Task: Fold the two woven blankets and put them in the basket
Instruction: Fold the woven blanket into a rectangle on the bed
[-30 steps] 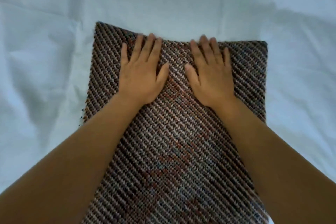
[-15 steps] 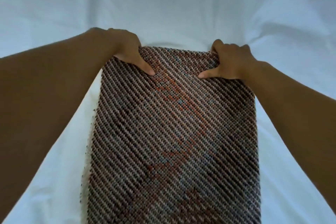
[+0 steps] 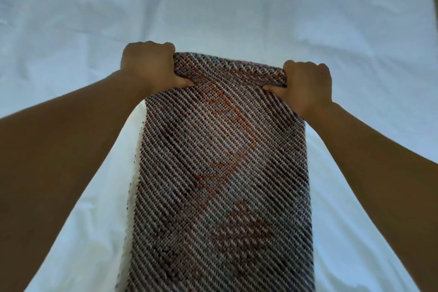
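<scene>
The woven blanket [image 3: 222,185] runs as a long folded strip from the bottom edge of the frame up to its centre, lying on a white sheet [image 3: 237,7], with both bare forearms crossing the lower corners and hiding the sheet there. At its far end, the left hand [image 3: 148,66] grips the upper left corner and the right hand [image 3: 305,85] grips the upper right corner, fingers curled over the edge, thumbs pressed on top. Beyond them the wrinkled sheet fills the upper frame.

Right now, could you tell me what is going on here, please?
A person is working on a woven blanket laid lengthwise on a white sheet. The left hand and the right hand each grip a far corner, thumbs on top, and that end looks bunched up. Only this one blanket is in view.
</scene>
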`<state>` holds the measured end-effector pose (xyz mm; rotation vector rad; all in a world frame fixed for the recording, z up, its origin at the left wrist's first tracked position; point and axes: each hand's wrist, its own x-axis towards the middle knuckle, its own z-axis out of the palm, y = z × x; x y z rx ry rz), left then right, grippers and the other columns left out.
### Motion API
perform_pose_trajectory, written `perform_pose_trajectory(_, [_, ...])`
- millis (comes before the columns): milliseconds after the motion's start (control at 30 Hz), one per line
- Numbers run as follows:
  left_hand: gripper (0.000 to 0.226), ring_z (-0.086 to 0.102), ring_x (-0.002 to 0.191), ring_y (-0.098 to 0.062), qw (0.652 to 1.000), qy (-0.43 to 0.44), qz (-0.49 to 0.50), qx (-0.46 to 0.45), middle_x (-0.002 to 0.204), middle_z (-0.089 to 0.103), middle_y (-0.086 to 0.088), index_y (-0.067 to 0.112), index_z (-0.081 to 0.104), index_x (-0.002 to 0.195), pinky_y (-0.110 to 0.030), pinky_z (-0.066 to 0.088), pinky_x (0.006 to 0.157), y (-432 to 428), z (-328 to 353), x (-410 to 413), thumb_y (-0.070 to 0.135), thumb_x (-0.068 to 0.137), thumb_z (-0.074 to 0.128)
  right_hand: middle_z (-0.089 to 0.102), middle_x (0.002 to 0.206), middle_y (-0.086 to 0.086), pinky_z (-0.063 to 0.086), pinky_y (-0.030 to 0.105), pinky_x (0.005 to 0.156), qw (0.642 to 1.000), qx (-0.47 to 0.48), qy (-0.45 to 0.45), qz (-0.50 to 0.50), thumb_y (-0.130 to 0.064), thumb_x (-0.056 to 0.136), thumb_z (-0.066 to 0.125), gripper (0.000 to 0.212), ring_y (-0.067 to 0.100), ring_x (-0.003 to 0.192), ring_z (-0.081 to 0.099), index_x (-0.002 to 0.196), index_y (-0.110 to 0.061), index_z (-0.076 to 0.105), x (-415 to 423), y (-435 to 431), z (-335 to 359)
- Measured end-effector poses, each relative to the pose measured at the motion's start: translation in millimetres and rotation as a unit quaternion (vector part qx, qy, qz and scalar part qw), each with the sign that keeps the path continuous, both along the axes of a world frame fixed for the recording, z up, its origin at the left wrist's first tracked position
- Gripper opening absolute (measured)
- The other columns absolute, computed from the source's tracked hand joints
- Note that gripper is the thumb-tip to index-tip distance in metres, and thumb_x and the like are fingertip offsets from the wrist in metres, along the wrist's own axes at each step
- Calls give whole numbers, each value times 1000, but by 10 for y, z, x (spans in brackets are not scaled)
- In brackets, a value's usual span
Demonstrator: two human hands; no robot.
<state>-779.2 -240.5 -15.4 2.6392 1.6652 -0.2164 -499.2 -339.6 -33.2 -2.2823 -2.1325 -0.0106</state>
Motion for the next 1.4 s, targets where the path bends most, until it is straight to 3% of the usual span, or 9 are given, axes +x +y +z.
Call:
perform_pose_trajectory(167, [46, 45, 54, -25, 992, -106, -26, 70, 55, 39, 2, 15, 38, 77, -31, 37, 59, -619, 398, -213, 52, 71, 64, 42, 63, 8, 26, 37, 61, 996, 87, 12, 17, -51, 81, 59, 45, 27, 60, 38, 71, -13, 37, -110, -601, 399])
perform_pose_trajectory(300, [36, 54, 63, -35, 981, -173, -41, 82, 80, 56, -16, 7, 48, 86, -34, 35, 56, -1339, 554, -365, 32, 72, 68, 56, 71, 19, 23, 36, 63, 995, 96, -4, 24, -32, 80, 66, 32, 37, 68, 52, 77, -4, 49, -222, -1250, 568])
perform_pose_trajectory(833, [32, 55, 66, -37, 985, -156, -68, 33, 77, 57, -21, -1, 58, 81, -38, 41, 51, -3734, 154, -1285, -6, 53, 72, 56, 75, 20, 39, 35, 54, 997, 15, 81, -7, -8, 57, 77, 31, 38, 66, 54, 76, -4, 52, -1020, -3550, 346])
perform_pose_trajectory(967, [34, 52, 93, -34, 996, -65, -49, -35, 102, 56, -17, 6, 57, 107, -40, 40, 70, -4127, -273, -1319, 4, 73, 62, 57, 70, 20, 43, 36, 52, 1000, -15, 19, 11, 3, 53, 72, 27, 38, 63, 55, 73, -1, 54, -1204, -3877, 2])
perform_pose_trajectory(1067, [51, 40, 114, -29, 993, -16, 0, -118, 126, 45, -9, 15, 39, 132, -41, 34, 90, -4352, -497, -1324, 17, 82, 48, 58, 90, 20, 44, 41, 71, 993, -108, -39, -23, 3, 65, 62, 29, 37, 85, 55, 93, 0, 57, -1324, -4004, -215])
perform_pose_trajectory(1133, [52, 43, 112, -27, 993, 2, 15, -116, 120, 49, -6, 17, 44, 126, -44, 29, 96, -4376, -464, -1272, 31, 77, 49, 57, 96, 19, 40, 41, 78, 990, -132, -8, -50, -5, 68, 56, 28, 36, 93, 52, 96, 0, 56, -1405, -3972, -219])
perform_pose_trajectory(1267, [47, 49, 104, -25, 989, -117, 53, -73, 106, 57, -5, 14, 57, 109, -46, 28, 98, -4175, -221, -987, 41, 74, 40, 56, 74, 20, 41, 38, 64, 994, -7, 105, -23, -14, 65, 48, 22, 34, 71, 53, 74, 4, 57, -1610, -3742, -7])
perform_pose_trajectory(1333, [47, 44, 117, -23, 982, -169, 47, -63, 124, 53, -8, 13, 48, 125, -45, 28, 104, -4045, -183, -756, 34, 85, 39, 61, 91, 22, 47, 42, 76, 988, 22, 151, -16, -15, 74, 46, 30, 34, 84, 56, 92, 5, 60, -1743, -3526, 32])
perform_pose_trajectory(1400, [55, 20, 139, -22, 982, -169, 50, -66, 151, 27, -8, 12, 22, 144, -43, 13, 113, -3908, -228, -508, 31, 93, 31, 53, 129, 22, 35, 45, 105, 983, 6, 184, -4, -25, 88, 38, 46, 34, 121, 46, 125, 1, 50, -1903, -3282, -5])
